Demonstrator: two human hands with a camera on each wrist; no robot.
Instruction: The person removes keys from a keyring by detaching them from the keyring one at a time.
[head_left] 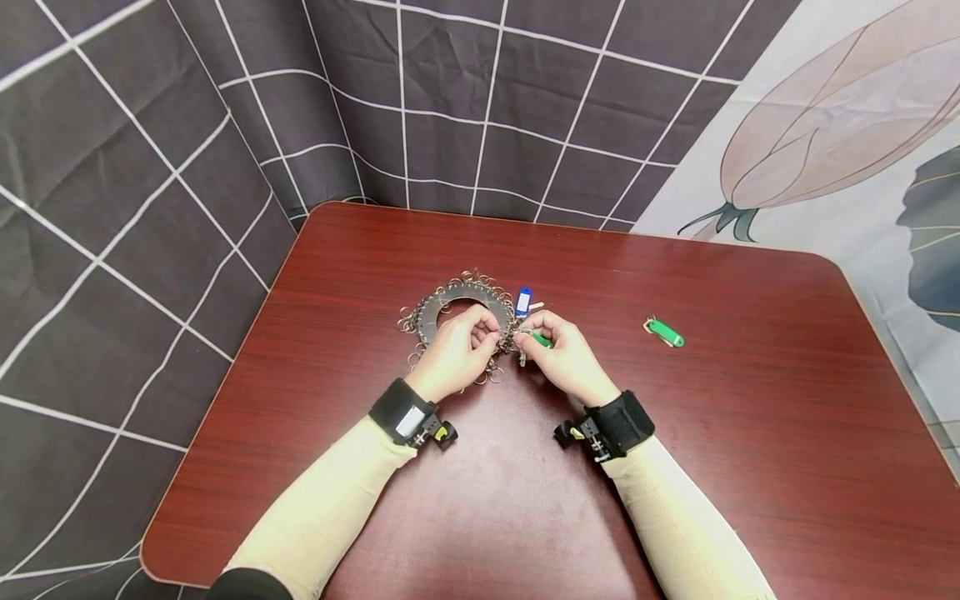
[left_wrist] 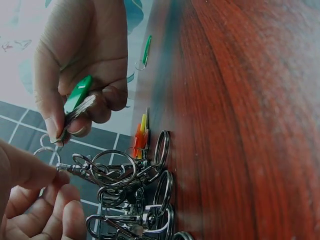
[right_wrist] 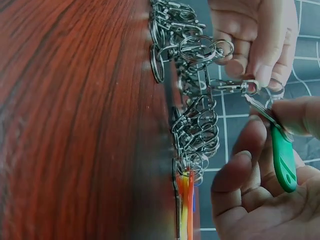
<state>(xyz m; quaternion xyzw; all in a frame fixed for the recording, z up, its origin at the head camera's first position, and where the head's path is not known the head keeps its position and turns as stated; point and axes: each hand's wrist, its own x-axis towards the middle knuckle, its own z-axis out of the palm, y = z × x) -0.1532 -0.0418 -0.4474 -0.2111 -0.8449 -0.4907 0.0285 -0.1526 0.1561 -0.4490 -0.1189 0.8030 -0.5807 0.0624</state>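
Green key tag with key and split ring is pinched by right hand, long axis running toward the left hand, ring end leading. A metal clasp on the dark ring holder is pinched by left fingers, above the table.

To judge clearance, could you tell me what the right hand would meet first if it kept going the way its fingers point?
Probably the metal clip pinched by the left hand; the right hand, holding a green key tag, points straight at it, almost touching.
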